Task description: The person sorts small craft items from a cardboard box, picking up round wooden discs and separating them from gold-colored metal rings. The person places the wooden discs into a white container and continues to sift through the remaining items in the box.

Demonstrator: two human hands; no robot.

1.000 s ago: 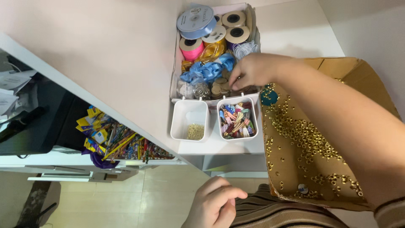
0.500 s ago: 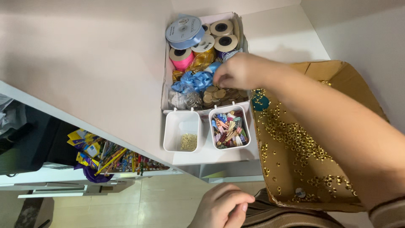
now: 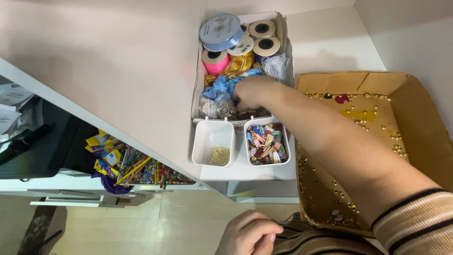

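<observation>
Right hand [image 3: 250,92] moved deeper into ribbon tray [image 3: 198,71], grip hidden, cannot tell; left hand [image 3: 247,233] fisted, empty, near lap.

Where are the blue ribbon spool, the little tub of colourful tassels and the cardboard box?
blue ribbon spool [image 3: 220,29], head view, on its flat top face.
tub of colourful tassels [image 3: 267,145], head view, on the tassels inside.
cardboard box [image 3: 415,118], head view, on its right inner wall.

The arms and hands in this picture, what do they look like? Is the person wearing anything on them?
Both hands are bare, with no gloves, rings or watch showing. The right hand sits at the end of a long bare forearm, and its sleeve is pushed up near the elbow: knitted, cream and tan with thin dark stripes. The left hand shows only knuckles and fingers.
</observation>
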